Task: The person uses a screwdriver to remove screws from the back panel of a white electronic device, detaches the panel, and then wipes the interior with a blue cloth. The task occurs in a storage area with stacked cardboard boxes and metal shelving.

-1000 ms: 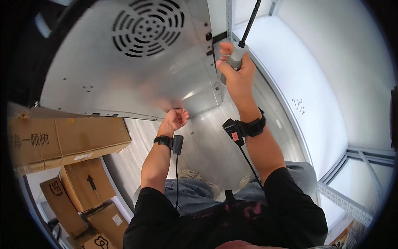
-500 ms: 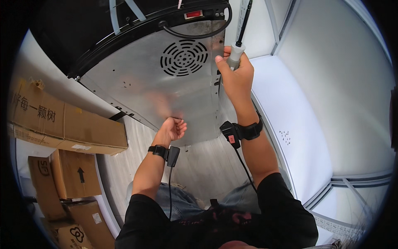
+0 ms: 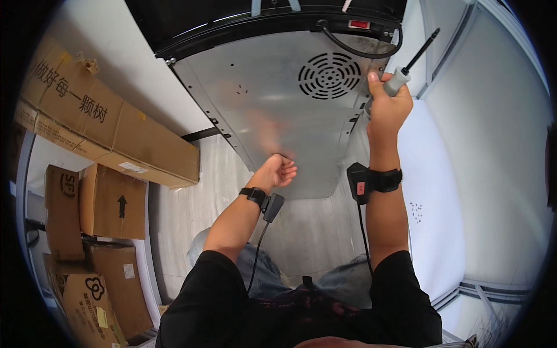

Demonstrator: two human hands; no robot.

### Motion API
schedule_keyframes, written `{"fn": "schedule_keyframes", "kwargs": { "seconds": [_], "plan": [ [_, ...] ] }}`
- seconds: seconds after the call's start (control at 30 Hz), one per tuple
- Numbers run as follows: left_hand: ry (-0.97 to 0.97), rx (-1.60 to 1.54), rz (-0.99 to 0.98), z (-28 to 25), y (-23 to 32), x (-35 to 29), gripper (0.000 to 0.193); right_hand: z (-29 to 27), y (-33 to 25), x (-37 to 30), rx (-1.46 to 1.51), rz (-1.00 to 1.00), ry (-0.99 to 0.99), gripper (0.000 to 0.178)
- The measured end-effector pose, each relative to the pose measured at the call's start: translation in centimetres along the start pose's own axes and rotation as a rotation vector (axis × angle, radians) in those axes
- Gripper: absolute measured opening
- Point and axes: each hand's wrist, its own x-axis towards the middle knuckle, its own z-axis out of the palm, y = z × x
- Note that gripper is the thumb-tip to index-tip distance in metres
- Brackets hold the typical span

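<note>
A black appliance stands before me with its bare grey metal panel (image 3: 209,81) facing me. The panel has a round slotted vent (image 3: 329,75), a red rocker switch (image 3: 359,24) above it and a looped black power cord (image 3: 348,49). My right hand (image 3: 390,110) is closed round the grey handle of a screwdriver (image 3: 397,83), at the panel's upper right edge; its black shaft slants up and right, away from the panel. My left hand (image 3: 278,170) is by the lower panel with its fingers curled in. Anything inside those fingers is hidden.
Cardboard boxes (image 3: 119,203) are stacked at the left, and a long one (image 3: 154,145) reaches toward the appliance. A white surface (image 3: 438,174) at the right bears several small dark pieces (image 3: 416,212). Wood-look floor (image 3: 174,226) lies below.
The whole view has shifted, so the appliance and both hands appear further right. In my right hand the screwdriver now leans more to the right. My left hand stays curled by the panel.
</note>
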Motion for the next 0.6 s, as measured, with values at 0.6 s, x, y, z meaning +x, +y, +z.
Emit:
{"fn": "schedule_keyframes", "kwargs": {
  "seconds": [0.6],
  "plan": [
    [-0.055,0.271,0.025,-0.8,-1.9,1.6,0.014,-2.9,3.8,0.6,0.267,0.115,-0.032,0.018]
  ]
}}
